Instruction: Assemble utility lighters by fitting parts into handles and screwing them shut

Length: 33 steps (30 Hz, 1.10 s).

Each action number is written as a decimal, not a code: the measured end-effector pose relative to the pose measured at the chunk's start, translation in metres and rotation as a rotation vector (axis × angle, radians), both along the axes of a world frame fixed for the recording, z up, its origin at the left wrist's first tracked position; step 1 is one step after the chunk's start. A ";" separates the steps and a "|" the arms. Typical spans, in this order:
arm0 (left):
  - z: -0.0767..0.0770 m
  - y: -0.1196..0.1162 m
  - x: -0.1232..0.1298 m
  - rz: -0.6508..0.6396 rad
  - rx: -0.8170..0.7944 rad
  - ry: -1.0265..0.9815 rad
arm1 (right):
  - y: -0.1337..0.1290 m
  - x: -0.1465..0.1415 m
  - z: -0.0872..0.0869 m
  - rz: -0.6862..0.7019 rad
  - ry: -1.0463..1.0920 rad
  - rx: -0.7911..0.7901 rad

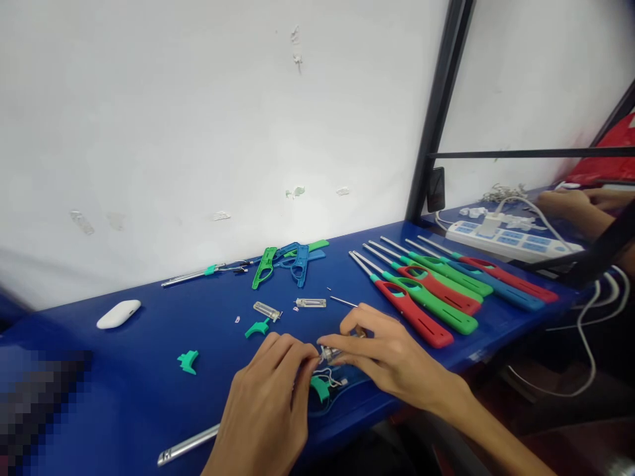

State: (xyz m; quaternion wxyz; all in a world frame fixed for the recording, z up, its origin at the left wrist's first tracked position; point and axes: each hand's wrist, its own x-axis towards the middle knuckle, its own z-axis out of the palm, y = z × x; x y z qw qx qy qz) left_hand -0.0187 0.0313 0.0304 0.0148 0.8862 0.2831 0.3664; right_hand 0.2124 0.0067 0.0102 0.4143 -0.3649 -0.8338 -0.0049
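Near the table's front edge, my right hand (384,350) pinches a small clear and metal part (329,354) between its fingers. My left hand (278,390) is closed beside it, its fingertips meeting the near end of that part; what they grip is too small to make out. Just below the fingers are white wires (333,378) and a green trigger piece (320,389), over a blue handle shell. A silver metal tube (188,445) extends leftward from under my left hand. Beyond my hands lie two clear rectangular parts (311,303) (266,311) and another green trigger piece (256,328).
Several long lighters (421,317) with red, green and blue handles lie at right. Green and blue handle shells (299,266) and a tube assembly (191,276) are near the wall. A white case (119,315) sits left. Behind the black frame are a power strip (510,239) and another person's hands.
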 end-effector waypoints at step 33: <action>-0.040 -0.013 -0.028 0.027 0.050 0.226 | -0.019 0.022 0.015 -0.038 0.026 -0.617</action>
